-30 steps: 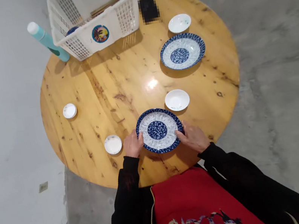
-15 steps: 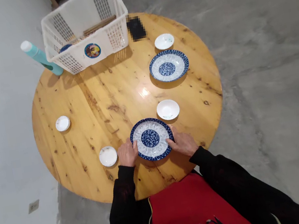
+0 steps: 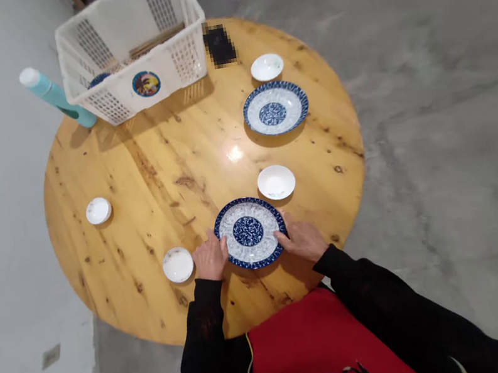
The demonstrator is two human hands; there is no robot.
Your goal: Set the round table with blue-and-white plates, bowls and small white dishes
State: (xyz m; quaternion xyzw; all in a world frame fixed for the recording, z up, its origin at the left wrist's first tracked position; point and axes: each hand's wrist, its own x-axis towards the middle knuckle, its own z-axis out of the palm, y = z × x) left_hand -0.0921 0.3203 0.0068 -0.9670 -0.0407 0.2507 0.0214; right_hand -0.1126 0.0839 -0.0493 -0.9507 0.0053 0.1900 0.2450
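Round wooden worktop [image 3: 188,165], knots and dark grain showing, a bright glare spot near its middle. At the near side, a blue-rimmed plate [image 3: 247,231] with a dark blue patterned centre, between the two hands. Left hand [image 3: 210,259] at its left rim, right hand [image 3: 303,240] at its right rim; fingers of both grasping the edge, thumbs over the top face, the other fingers partly hidden. Plate face up; whether its base touches the wood or is slightly raised, cannot tell.

Just left of the left hand: a white dish [image 3: 178,265], upright. Farther left, toward the left edge, a smaller white dish [image 3: 98,210], well apart from the others. Just beyond the held plate, on its far right side, a white bowl [image 3: 276,182]. Far right, a larger blue-rimmed plate [image 3: 276,107], same style of pattern, and close behind it a second white bowl [image 3: 267,67].

Far left: white plastic basket [image 3: 164,76], perforated sides, round colourful sticker [image 3: 146,84] on the front. Inside, long thin sticks and something blue, mostly hidden. Left of basket, a light-blue bottle [image 3: 57,97] with white cap. Right of basket, a black object [image 3: 220,45], pixelated, identity unclear. Wearer in black sleeves [image 3: 381,291] and a red front [image 3: 313,341] with lettering.
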